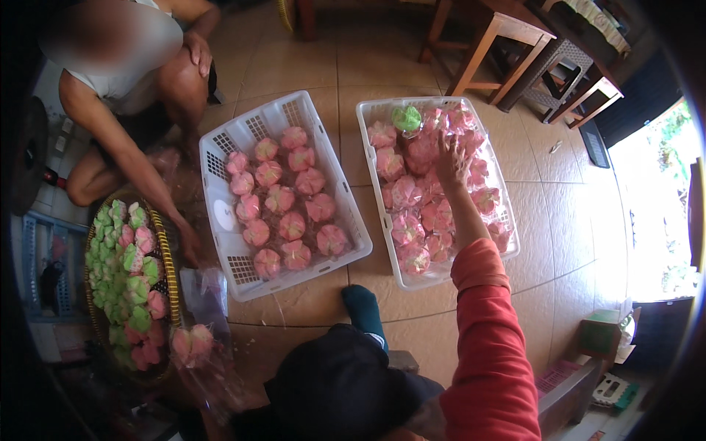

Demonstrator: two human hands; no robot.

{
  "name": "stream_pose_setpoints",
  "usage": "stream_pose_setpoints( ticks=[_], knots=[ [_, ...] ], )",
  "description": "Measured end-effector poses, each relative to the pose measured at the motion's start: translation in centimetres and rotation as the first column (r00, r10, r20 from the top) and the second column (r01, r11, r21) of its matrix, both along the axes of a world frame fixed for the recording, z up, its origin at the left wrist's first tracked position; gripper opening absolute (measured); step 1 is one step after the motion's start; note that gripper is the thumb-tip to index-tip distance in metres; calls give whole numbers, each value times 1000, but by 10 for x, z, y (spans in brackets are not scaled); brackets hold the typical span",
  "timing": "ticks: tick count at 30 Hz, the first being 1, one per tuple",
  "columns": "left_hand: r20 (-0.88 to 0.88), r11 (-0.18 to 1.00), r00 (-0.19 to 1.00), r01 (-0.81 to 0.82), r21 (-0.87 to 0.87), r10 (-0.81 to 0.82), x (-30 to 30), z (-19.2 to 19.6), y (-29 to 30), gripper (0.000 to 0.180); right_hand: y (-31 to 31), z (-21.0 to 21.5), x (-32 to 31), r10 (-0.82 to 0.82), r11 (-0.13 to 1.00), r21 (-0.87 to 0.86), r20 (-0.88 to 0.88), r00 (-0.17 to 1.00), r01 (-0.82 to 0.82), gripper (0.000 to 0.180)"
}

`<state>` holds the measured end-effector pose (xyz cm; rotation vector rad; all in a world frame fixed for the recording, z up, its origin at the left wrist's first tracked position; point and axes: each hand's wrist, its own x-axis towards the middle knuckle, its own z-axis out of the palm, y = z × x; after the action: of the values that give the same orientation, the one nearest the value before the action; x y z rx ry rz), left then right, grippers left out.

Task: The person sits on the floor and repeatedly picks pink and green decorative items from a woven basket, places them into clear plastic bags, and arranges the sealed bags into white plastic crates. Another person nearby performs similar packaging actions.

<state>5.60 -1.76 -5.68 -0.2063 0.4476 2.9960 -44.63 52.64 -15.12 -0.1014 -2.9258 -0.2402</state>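
Observation:
My right hand (454, 160), in a red sleeve, reaches into the far part of the right white plastic crate (387, 234). Its fingers are spread over pink split-top cakes (408, 228) wrapped in clear plastic, with nothing visibly gripped. One green wrapped cake (406, 117) sits at that crate's far left corner. Of my left arm only a dim piece shows at the lower left edge; its fingers are hidden. Close to it, a clear plastic bag with pink cakes (193, 344) lies beside the round woven basket (175, 283), which holds unwrapped green and pink cakes.
Left of centre, another white crate (305, 283) holds spaced-out wrapped pink cakes. A co-worker crouches at the upper left, one hand (193, 246) lowered between basket and crate. Clear plastic bags (206, 290) lie there. Wooden stools (500, 33) stand at the far right.

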Motion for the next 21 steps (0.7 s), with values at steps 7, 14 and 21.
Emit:
stream_pose_setpoints(
  ticks=[7,14,21],
  knots=[
    [-77,994,996,44,-103,-52,-13,1,5,75,25,10,-6,141,926,-323,-185,973,-195,67],
    [228,974,950,-225,20,214,-8,11,17,75,60,46,-3,-46,628,-774,-144,989,-84,56],
    [-36,992,999,-24,-127,20,-7,-1,-3,78,108,54,47,-146,-179,-974,-116,982,-142,48]
  ],
)
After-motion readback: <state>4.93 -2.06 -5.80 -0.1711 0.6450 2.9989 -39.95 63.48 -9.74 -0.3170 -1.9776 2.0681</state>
